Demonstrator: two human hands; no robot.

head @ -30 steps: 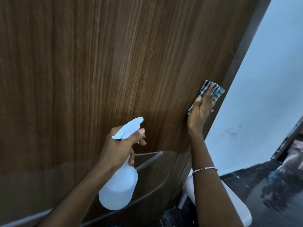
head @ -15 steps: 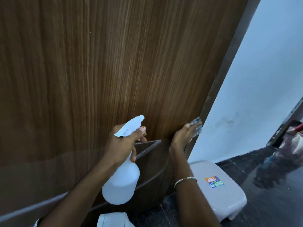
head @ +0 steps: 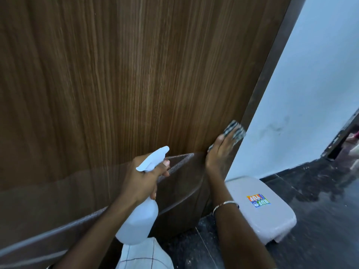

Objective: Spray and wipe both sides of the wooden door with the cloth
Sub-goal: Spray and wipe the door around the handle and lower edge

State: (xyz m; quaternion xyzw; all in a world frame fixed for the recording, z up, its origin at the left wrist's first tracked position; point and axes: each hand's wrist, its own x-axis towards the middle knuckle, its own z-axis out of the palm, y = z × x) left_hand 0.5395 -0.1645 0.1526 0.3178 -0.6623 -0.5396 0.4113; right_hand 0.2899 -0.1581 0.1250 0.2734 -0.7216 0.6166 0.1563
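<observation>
One side only is in play. Your right hand [head: 220, 152] presses the cloth [head: 234, 131] flat on the wooden door [head: 136, 84] at right-centre of frame, hard by the door's edge, fingers straight and close together. Your left hand [head: 141, 177] holds the spray bottle [head: 138, 220] at lower centre, fingers clamped round its neck, nozzle facing the door. I can't tell how much of this face is wiped, as no wet marks show. The far side is out of view, so I'd count it as not done.

Wood-grain door [head: 136, 84] — smooth, slightly glossy; checked woven cloth [head: 236, 131]; translucent plastic spray bottle [head: 138, 224].
</observation>
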